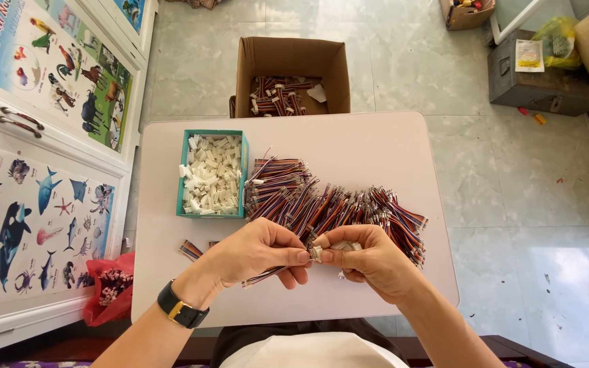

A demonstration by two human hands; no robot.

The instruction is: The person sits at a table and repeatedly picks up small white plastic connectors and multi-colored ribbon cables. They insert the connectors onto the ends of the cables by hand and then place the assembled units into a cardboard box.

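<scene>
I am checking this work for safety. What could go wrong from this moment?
The left hand and right hand pinch a small white connector in the air, so it might slip and fall. The big wire pile lies close behind and may tangle with the held wires. Some wires lie near the table edge and could slide off.

Bright, even daylight fills the scene, and the pale tabletop [376, 150] shows almost no hard shadow. A soft white glare lies on the glossy floor tiles [567, 272] at lower right (likely a window's reflection). Focus is sharp at the centre, down to single wires. The wide lens bends straight lines outward near the edges, clearly along the left-hand cabinet [49, 136].
</scene>
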